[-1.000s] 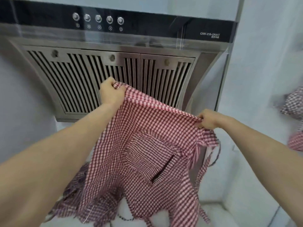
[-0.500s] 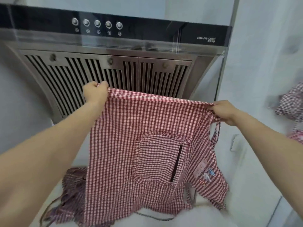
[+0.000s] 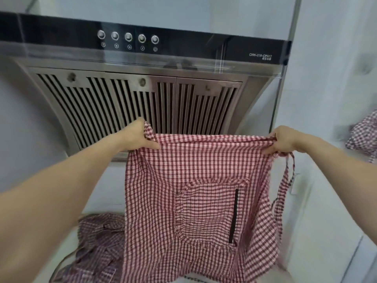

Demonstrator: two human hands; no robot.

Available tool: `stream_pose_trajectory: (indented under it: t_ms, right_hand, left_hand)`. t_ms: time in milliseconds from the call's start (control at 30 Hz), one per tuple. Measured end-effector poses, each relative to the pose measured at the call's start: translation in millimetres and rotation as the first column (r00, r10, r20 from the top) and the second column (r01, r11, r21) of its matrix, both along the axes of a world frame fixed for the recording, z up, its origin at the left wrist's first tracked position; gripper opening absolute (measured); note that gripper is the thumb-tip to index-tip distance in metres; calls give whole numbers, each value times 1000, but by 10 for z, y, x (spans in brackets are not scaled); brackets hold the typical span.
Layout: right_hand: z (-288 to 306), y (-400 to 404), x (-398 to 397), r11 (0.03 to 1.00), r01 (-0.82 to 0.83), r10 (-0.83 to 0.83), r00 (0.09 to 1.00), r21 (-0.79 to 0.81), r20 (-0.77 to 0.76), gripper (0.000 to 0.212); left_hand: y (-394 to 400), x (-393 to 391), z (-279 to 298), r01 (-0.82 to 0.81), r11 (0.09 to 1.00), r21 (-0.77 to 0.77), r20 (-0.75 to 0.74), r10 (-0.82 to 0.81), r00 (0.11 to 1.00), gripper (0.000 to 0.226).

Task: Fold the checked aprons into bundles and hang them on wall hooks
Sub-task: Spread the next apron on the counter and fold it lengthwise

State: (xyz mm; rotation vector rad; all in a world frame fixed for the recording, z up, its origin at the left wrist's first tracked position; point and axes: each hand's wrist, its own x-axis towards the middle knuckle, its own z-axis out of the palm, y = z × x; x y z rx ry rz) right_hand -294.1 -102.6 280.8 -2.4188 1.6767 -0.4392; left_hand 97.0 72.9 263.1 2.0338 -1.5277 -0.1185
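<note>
A red and white checked apron (image 3: 193, 180) hangs spread flat in front of me, its pocket with a dark slit facing me. My left hand (image 3: 136, 137) pinches its top left corner, and my right hand (image 3: 282, 140) grips the top right corner. A tie strap (image 3: 285, 184) dangles below the right hand. A second checked apron (image 3: 98, 248) lies crumpled on the white counter at lower left. A bundled checked apron (image 3: 365, 137) hangs on the right wall, cut off by the frame edge.
A steel range hood (image 3: 142, 94) with slatted vents and a black button panel fills the wall just behind the apron. A white tiled wall (image 3: 330, 88) stands on the right, and a white counter (image 3: 318, 252) lies below.
My hands moved apart and pulled the apron's top edge taut, so the cloth went from bunched and slanted to hanging flat. The view tilted down a little.
</note>
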Motion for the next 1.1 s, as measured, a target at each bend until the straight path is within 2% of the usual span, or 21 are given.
stream_pose_trajectory:
  t_ms: [67, 133, 167, 233, 267, 333, 400, 433, 467, 500, 533, 600, 667, 733, 800, 867, 967, 1067, 1100]
  right_hand:
    - [45, -17, 78, 985, 64, -66, 998, -163, -9, 31]
    - [40, 19, 156, 910, 145, -106, 987, -390, 121, 18]
    - [26, 59, 191, 838, 193, -75, 967, -511, 242, 4]
    - [9, 134, 252, 699, 300, 52, 884, -650, 464, 25]
    - [19, 144, 284, 671, 331, 116, 837, -664, 534, 26]
    - [62, 155, 349, 735, 342, 159, 753, -586, 638, 26]
    - [70, 131, 366, 886, 233, 162, 654, -401, 739, 27]
    - [36, 144, 354, 963, 104, 147, 564, -247, 812, 25]
    - [-16, 201, 336, 994, -69, 110, 488, -87, 866, 23]
    - [-94, 254, 298, 968, -238, 46, 471, 76, 881, 22]
    - [-212, 314, 257, 907, -357, -10, 513, 223, 859, 21]
    - [-548, 382, 147, 769, -444, -48, 678, 461, 734, 22]
    - [-996, 382, 45, 658, -442, -51, 781, 610, 622, 46]
    - [-1531, 411, -5, 609, -386, -35, 860, 693, 509, 58]
    - [-2075, 488, -29, 656, -280, 10, 932, 701, 363, 56]
    - [-2634, 595, -47, 718, -207, 92, 975, 664, 205, 51]
    - [-3326, 899, -106, 751, -137, 128, 990, 646, 60, 53]
    - [-3832, 1327, -178, 761, -109, 205, 976, 640, -77, 71]
    - [-3933, 1436, -211, 748, -73, 238, 957, 660, -164, 72]
  left_hand:
    - [-70, -15, -4, -16, 990, -140, 63, 25, 998, 65]
    - [-114, -22, 7, -46, 959, -278, 86, 72, 994, 36]
    - [-141, -25, 29, -75, 931, -358, 80, 111, 991, 33]
    - [-150, -49, 79, -139, 837, -530, 71, 207, 976, 35]
    - [-139, -69, 110, -148, 786, -601, 67, 234, 970, 35]
    - [-130, -81, 155, -161, 743, -650, 57, 258, 964, 35]
    - [-168, -26, 106, -165, 797, -580, 74, 254, 964, 33]
    - [-188, 27, 53, -160, 845, -511, 50, 215, 975, 29]
    - [-185, 81, -9, -147, 893, -425, -17, 154, 988, 25]
    - [-160, 116, -82, -106, 940, -323, -140, 63, 988, 27]
    - [-114, 121, -190, -37, 974, -225, -295, -32, 955, 32]
    - [7, 77, -448, 92, 992, -81, -513, -121, 850, 33]
    - [81, 20, -783, 139, 989, 46, -525, -94, 846, 32]
    - [85, 30, -1269, 136, 973, 186, -431, -43, 901, 42]
    - [133, 41, -1783, 115, 943, 313, -331, -5, 944, 56]
    - [223, 44, -2357, 120, 902, 414, -294, 8, 956, 64]
    - [471, -11, -3274, 222, 802, 554, -335, -29, 942, 66]
    - [754, -221, -3927, 231, 699, 677, -371, 52, 927, 94]
    - [833, -297, -4063, 238, 656, 716, -371, 68, 926, 93]
